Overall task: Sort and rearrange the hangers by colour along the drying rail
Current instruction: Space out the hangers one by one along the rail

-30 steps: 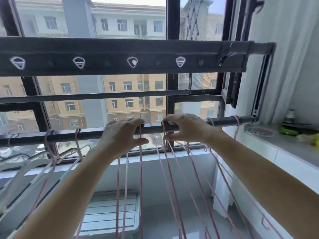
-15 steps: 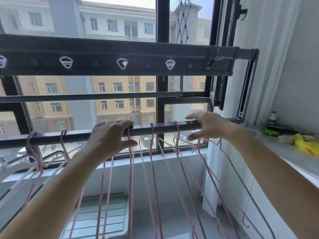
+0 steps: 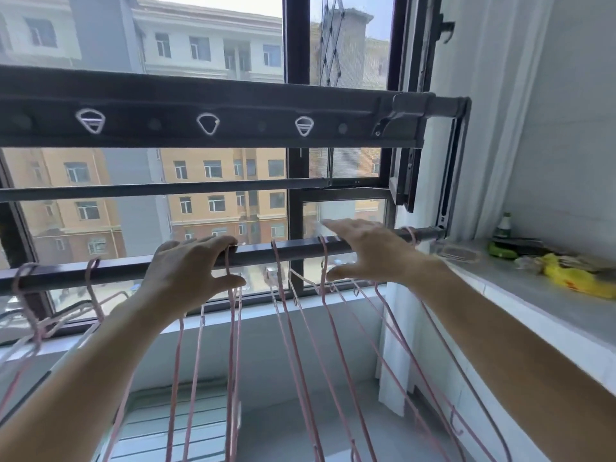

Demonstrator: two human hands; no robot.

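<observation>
A dark drying rail (image 3: 293,250) crosses the view at chest height. Several pink wire hangers (image 3: 328,331) hang from it, spread between my hands and out to the right end. More pink hangers and some white hangers (image 3: 31,331) bunch at the far left. My left hand (image 3: 190,271) curls over the rail, index finger and thumb closed round the hook of a pink hanger (image 3: 229,261). My right hand (image 3: 370,251) hovers over the rail farther right, fingers stretched flat, thumb below, holding nothing.
A wide dark bar with clip holes (image 3: 200,121) runs above the rail, in front of the window. A tiled sill (image 3: 520,305) on the right carries a yellow object (image 3: 573,278) and a green bottle (image 3: 504,225). A white curtain (image 3: 493,128) hangs behind.
My right hand has let go of the hanger hooks, opened and slid right along the rail. The hangers there now hang spaced apart. My left hand has kept its grip.
</observation>
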